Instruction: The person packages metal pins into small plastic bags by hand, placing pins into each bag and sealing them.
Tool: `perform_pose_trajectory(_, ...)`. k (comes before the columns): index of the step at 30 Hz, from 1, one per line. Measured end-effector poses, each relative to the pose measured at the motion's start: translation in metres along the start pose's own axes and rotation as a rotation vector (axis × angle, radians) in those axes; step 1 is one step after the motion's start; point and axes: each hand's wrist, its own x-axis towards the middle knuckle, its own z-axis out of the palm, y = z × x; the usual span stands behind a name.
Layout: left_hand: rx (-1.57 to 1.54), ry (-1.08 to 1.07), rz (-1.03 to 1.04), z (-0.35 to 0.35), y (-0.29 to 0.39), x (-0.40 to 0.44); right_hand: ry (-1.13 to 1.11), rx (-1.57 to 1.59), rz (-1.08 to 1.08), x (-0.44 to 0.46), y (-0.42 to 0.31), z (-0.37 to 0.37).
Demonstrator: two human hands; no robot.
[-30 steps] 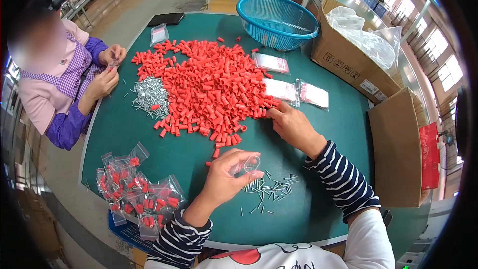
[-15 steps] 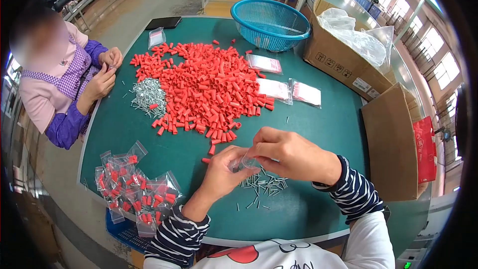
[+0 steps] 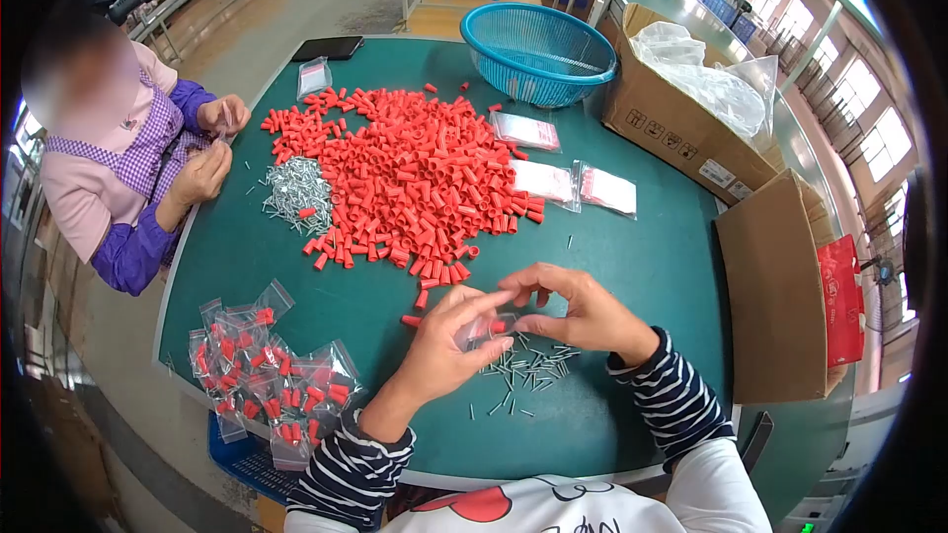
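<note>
My left hand [image 3: 444, 343] is closed on a small clear zip bag [image 3: 474, 332] with something red inside. My right hand [image 3: 578, 308] is at the bag's right edge; its thumb and forefinger are apart, the thumb tip against or very near the plastic. Whether it touches I cannot tell. Below both hands lies a loose spread of metal screws [image 3: 533, 367]. A large heap of red tapered plastic caps [image 3: 425, 168] lies beyond them, with a few caps beside my left hand.
Filled bags [image 3: 267, 375] pile at the left front. Across the left side, a person [image 3: 118, 158] handles a small bag near a second screw pile [image 3: 296, 195]. A blue basket [image 3: 538, 54], packs of flat bags [image 3: 607, 190] and cardboard boxes [image 3: 775, 286] stand or lie behind and right.
My right hand has drawn back slightly and its fingers have spread from a pinch at the bag's mouth. The bag now shows more fully in my left hand.
</note>
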Motion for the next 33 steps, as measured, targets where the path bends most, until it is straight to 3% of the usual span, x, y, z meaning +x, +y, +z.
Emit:
perform_pose_trajectory(3, -0.244, 0.056, -0.073, 0.004, 0.000, -0.001, 0.069, 0.282, 0.065, -0.004, 0.013, 0.016)
perform_pose_trajectory(9, -0.431, 0.156, -0.100, -0.001, -0.001, 0.002, 0.105, 0.424, 0.018, -0.012, 0.016, 0.019)
perform_pose_trajectory(12, -0.345, 0.233, -0.082, 0.000, -0.002, 0.002, 0.150, 0.240, 0.027, -0.012, 0.008, 0.024)
perform_pose_trajectory(14, -0.249, 0.238, -0.007, -0.001, -0.008, 0.002, 0.172, 0.277, 0.020, -0.012, 0.008, 0.027)
perform_pose_trajectory(21, -0.398, 0.277, -0.155, -0.002, 0.004, -0.001, 0.315, 0.194, 0.018, -0.011, -0.001, 0.028)
perform_pose_trajectory(24, -0.451, 0.357, -0.224, -0.006, 0.011, 0.001, 0.303, 0.614, -0.014, -0.015, -0.017, 0.019)
perform_pose_trajectory(27, -0.394, 0.338, -0.237, -0.009, 0.007, -0.001, 0.382, 0.061, 0.030, -0.008, -0.001, 0.013)
perform_pose_trajectory(33, -0.152, 0.258, -0.048, -0.004, 0.010, 0.001, 0.304, 0.182, -0.018, -0.011, -0.008, 0.016)
